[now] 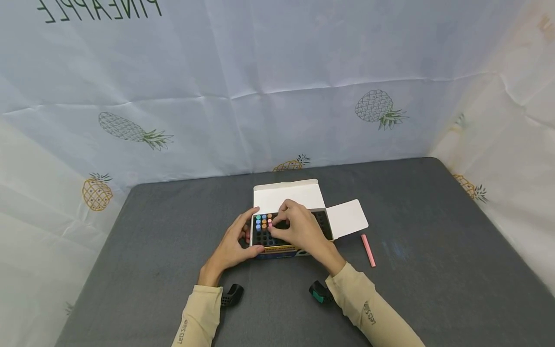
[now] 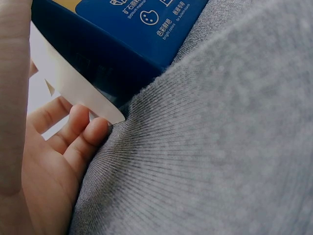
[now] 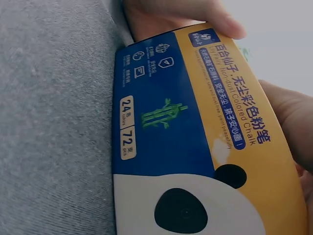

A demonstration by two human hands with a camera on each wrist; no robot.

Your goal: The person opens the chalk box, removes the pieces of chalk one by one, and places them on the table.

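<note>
I see the chalk box (image 1: 288,231) lying mid-table (image 1: 433,289), long axis left-right, lid open rearward. My left hand (image 1: 234,243) grips its left end; my right hand (image 1: 299,226) pinches chalk inside. A pink chalk stick (image 1: 368,250) lies right of the box.

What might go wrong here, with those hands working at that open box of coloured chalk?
The pink chalk stick lies loose on the grey table, apart from the chalk box; a sleeve might knock it and it could roll. The right hand works among closely packed sticks, so one might snap. The left hand grips only the box's left end, so the box may shift.
</note>
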